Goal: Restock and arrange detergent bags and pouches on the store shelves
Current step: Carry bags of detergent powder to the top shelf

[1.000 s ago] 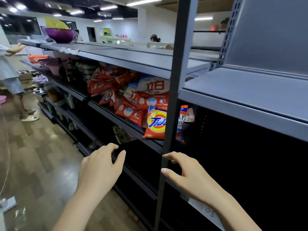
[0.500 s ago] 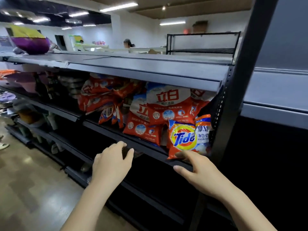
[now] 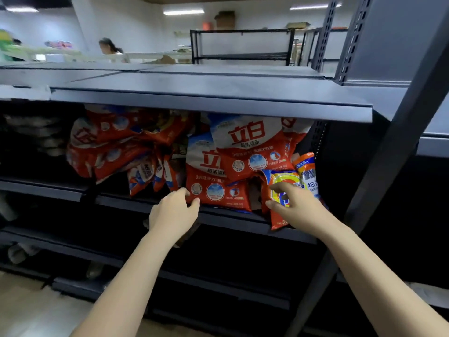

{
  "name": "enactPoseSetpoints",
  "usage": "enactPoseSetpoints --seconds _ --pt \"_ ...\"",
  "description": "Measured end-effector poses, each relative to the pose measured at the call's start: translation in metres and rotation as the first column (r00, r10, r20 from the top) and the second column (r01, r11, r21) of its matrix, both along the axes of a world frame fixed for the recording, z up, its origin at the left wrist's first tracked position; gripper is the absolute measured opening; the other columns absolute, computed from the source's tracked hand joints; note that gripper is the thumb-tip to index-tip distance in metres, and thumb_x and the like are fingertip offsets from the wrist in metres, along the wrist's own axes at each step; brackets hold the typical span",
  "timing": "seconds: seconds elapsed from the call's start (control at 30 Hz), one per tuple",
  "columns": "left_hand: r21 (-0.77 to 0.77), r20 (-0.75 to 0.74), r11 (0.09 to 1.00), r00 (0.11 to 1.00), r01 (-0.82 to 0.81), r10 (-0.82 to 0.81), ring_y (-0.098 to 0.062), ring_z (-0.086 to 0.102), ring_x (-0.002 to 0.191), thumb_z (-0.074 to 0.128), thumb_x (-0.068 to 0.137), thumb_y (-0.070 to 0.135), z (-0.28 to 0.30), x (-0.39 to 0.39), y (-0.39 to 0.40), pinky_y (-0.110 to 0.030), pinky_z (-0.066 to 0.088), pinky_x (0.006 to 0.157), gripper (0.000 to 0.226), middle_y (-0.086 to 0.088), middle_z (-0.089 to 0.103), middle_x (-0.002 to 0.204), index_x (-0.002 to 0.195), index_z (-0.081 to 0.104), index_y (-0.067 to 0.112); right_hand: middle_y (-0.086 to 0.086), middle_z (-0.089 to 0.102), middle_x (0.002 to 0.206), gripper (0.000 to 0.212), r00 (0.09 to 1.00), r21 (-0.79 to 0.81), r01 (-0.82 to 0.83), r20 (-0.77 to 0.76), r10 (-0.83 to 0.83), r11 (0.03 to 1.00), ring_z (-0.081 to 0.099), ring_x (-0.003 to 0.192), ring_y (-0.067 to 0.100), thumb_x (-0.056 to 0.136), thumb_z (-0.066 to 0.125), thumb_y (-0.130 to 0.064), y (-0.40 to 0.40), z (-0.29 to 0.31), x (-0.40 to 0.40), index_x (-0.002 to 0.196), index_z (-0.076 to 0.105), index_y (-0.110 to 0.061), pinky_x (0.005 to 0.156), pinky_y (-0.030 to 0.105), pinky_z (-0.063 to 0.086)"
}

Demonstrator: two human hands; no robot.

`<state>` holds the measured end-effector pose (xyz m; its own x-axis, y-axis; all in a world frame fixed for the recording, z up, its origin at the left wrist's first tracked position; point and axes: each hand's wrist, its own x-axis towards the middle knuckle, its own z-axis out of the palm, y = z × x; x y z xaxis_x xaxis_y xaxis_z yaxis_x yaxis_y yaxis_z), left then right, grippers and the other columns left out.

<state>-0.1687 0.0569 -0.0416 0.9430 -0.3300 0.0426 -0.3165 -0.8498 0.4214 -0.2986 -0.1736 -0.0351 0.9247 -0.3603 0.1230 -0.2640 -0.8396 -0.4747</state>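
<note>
Hands have been brought up to the shelf (image 3: 243,216) at centre frame: orange pouch (image 3: 279,190) pinched by right hand (image 3: 295,206), left hand (image 3: 173,215) spread against red bag (image 3: 216,190); arranging begun.

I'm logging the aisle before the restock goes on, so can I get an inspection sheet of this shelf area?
Surface: dark metal shelf, detergent crowded at its right end.
Job's things: orange Tide bag hanging over the shelf lip; red-and-white bag upright beside it; bigger red-and-white bag leaning behind; small orange pouch at far right; slumped red bags to the left.
Clutter: blurred items on lower shelves, unidentifiable.
Grip: right hand pinches the Tide bag; left hand touches the red-and-white bag's lower corner, fingers curled.
Cables: nothing seen.
Surroundings: top shelf, black rack, a person far behind.
</note>
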Motion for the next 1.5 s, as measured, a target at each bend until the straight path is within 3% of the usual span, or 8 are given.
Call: enactPoseSetpoints --seconds 0.23,0.47,0.67,0.83,1.0,1.23,1.33,1.5 --pt "-0.111 -0.175 0.994 0.984 0.023 -0.042 -0.028 0.051 0.116 0.046 0.093 0.051 -0.028 0.058 -0.023 -0.045 0.045 0.096 0.053 -0.006 0.050 0.130 0.135 0.042 0.019 0.002 0.039 0.147 0.068 0.985 -0.034 0.164 -0.047 -0.166 0.986 0.042 0.130 0.024 0.088 0.057 -0.053 -0.030 0.005 0.055 0.144 0.032 -0.024 0.099 0.042 0.045" --pt "-0.227 -0.240 0.973 0.971 -0.035 -0.021 -0.035 0.048 0.121 0.049 0.091 0.050 -0.057 0.110 -0.044 -0.045 0.043 0.098 0.066 -0.011 0.046 0.139 0.145 0.027 0.019 0.014 0.042 0.138 0.080 0.943 0.131 0.313 0.072 -0.324 0.941 0.045 0.126 0.032 0.079 0.069 -0.050 -0.069 -0.004 0.117 0.142 0.033 -0.015 0.102 0.043 0.043" --pt "-0.222 -0.275 0.975 0.960 -0.012 -0.051 -0.033 0.042 0.129 0.053 0.085 0.061 -0.079 0.143 -0.061 -0.039 0.039 0.100 0.088 -0.011 0.037 0.148 0.151 0.013 0.019 0.012 0.050 0.137 0.084 0.938 0.354 0.271 0.114 -0.329 0.895 0.047 0.127 0.031 0.072 0.081 -0.036 -0.091 -0.009 0.148 0.137 0.034 -0.013 0.104 0.043 0.044" --pt "-0.253 -0.313 0.966 0.949 -0.046 -0.037 -0.032 0.042 0.130 0.060 0.079 0.062 -0.082 0.159 -0.067 -0.039 0.039 0.101 0.097 -0.011 0.037 0.148 0.151 0.014 0.017 0.012 0.048 0.140 0.098 0.931 0.367 0.317 0.058 -0.361 0.875 0.044 0.129 0.031 0.065 0.086 -0.035 -0.105 -0.006 0.161 0.141 0.030 -0.011 0.102 0.037 0.041" --pt "-0.287 -0.344 0.955 0.938 -0.071 -0.034 -0.030 0.042 0.130 0.065 0.078 0.059 -0.085 0.163 -0.071 -0.040 0.040 0.101 0.097 -0.011 0.037 0.148 0.150 0.016 0.016 0.011 0.052 0.137 0.105 0.931 0.435 0.299 0.060 -0.359 0.849 0.047 0.128 0.029 0.051 0.092 -0.034 -0.113 -0.008 0.171 0.138 0.039 -0.013 0.105 0.045 0.043" --pt "-0.355 -0.262 0.934 0.963 -0.034 -0.064 -0.030 0.049 0.122 0.052 0.094 0.042 -0.087 0.155 -0.078 -0.035 0.041 0.091 0.061 -0.012 0.048 0.138 0.144 0.033 0.014 0.010 0.066 0.112 0.047 0.898 0.450 0.258 0.215 -0.384 0.855 0.062 0.100 0.026 0.075 0.079 -0.023 -0.114 0.001 0.190 0.117 0.061 -0.015 0.087 0.041 0.053" --pt "-0.409 -0.137 0.911 0.991 -0.061 0.005 -0.031 0.054 0.109 0.043 0.100 0.027 -0.084 0.147 -0.082 -0.035 0.044 0.082 0.039 -0.015 0.055 0.126 0.133 0.045 0.009 0.008 0.063 0.115 0.039 0.878 0.416 0.230 0.301 -0.372 0.880 0.060 0.105 0.027 0.084 0.070 -0.027 -0.106 0.004 0.190 0.120 0.060 -0.016 0.090 0.044 0.052" --pt "-0.629 -0.037 0.775 0.999 -0.054 0.039 -0.029 0.063 0.087 0.042 0.097 0.043 -0.057 0.134 -0.073 -0.031 0.041 0.063 0.037 -0.009 0.067 0.100 0.125 0.053 0.022 0.000 0.061 0.123 0.039 0.788 0.588 0.104 0.443 -0.427 0.802 0.057 0.111 0.019 0.087 0.064 -0.041 -0.088 0.018 0.173 0.123 0.056 -0.027 0.092 0.037 0.048"
